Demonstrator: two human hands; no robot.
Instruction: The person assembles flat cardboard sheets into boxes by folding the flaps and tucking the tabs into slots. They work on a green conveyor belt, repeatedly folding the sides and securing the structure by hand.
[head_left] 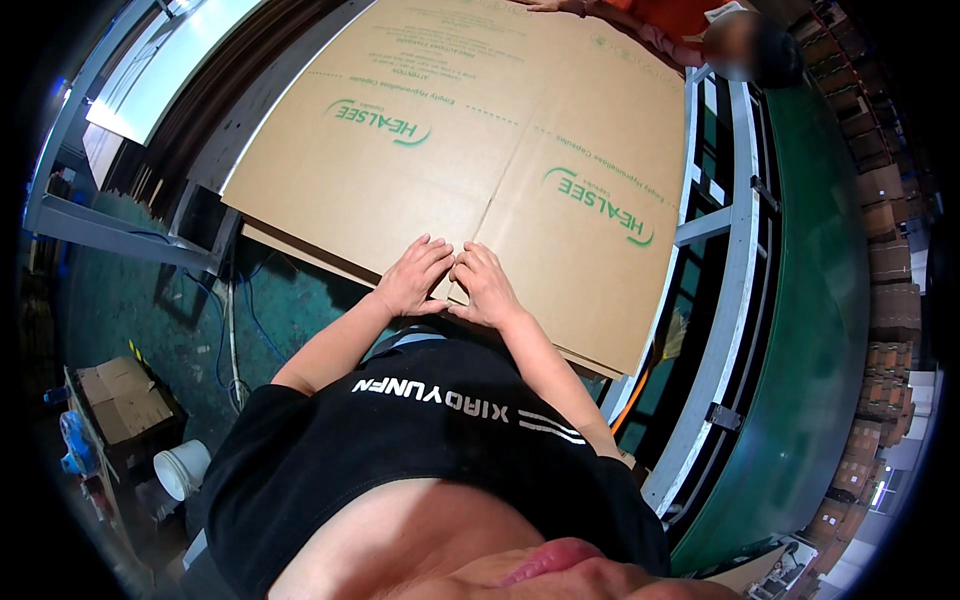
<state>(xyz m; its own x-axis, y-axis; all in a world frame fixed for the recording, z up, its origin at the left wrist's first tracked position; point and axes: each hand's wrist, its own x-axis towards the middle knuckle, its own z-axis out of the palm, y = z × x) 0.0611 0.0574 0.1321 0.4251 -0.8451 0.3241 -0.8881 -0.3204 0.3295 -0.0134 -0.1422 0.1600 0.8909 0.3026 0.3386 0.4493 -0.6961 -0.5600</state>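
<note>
A large flattened cardboard carton [400, 180] with green print lies in front of me on a stack of like sheets, a narrow seam running from its near edge to the far side. At the near end of this seam, my left hand [412, 280] has its fingers on top and its thumb along the edge. Close beside it, across the seam, my right hand [485, 287] grips the same edge with fingers bent. The two thumbs almost meet. What lies under the edge is hidden.
Across the carton, a person in orange [655, 25] rests a hand on its far edge. Metal rails [735, 290] and a green surface [800, 330] run along the right. A white bucket [183, 470] and an open cardboard box [120, 400] stand lower left, near cables [235, 340].
</note>
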